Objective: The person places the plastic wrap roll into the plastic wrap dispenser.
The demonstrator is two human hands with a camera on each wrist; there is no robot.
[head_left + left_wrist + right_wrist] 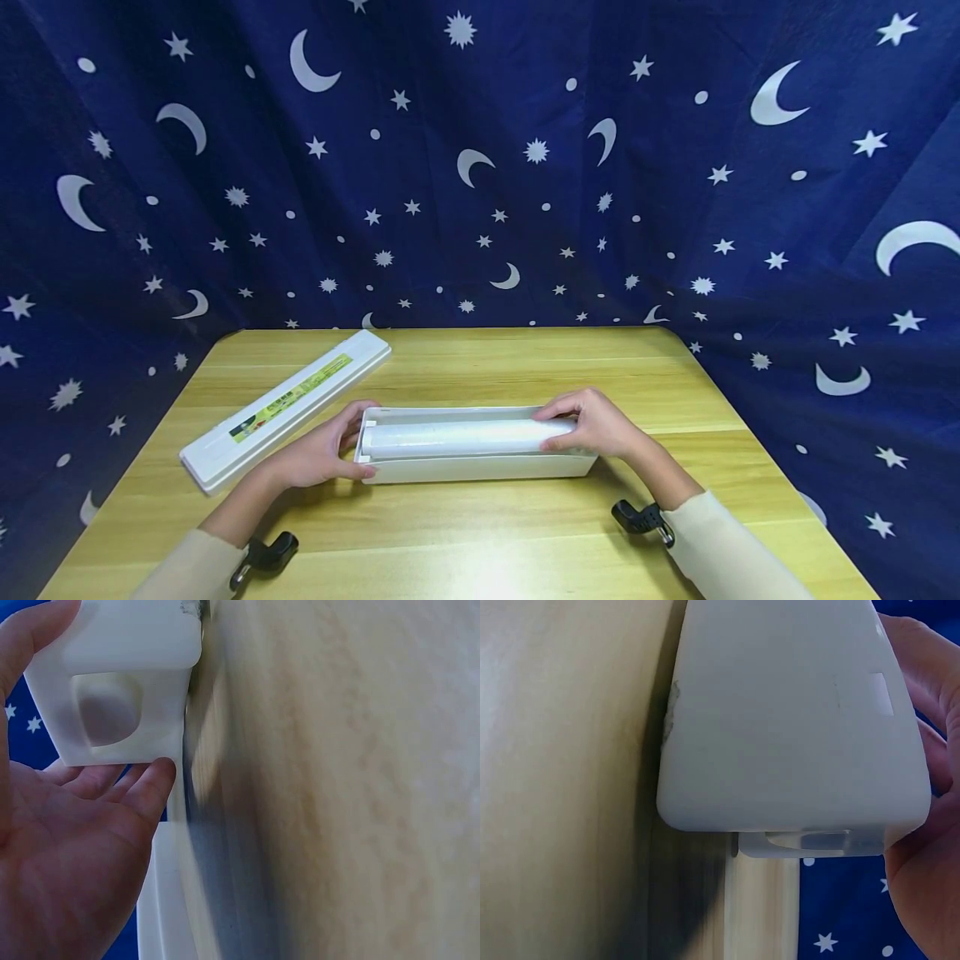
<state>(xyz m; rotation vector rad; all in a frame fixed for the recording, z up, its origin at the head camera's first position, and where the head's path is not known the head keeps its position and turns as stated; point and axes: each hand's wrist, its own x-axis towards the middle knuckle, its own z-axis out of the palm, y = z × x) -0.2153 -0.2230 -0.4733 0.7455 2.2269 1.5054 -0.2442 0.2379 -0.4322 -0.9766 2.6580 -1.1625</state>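
Note:
A long white open box (pixel 480 472) rests on the table with a shiny roll of plastic wrap (pixel 457 438) lying lengthwise inside it. My left hand (pixel 322 450) grips the box's left end, the thumb at the front wall and the fingers round the far side. In the left wrist view that end wall (pixel 161 712) has a rounded recess. At the other end, my right hand (pixel 596 423) holds the roll's right end between thumb and fingers, reaching over the box rim. The box wall hides its fingertips in the right wrist view.
A white lid (pixel 217 446) with a yellow-green label lies slanted on the wooden table (pixel 487 533), left of the box and behind my left hand. A dark blue curtain (pixel 420 167) with moons and stars hangs along the table's back and sides.

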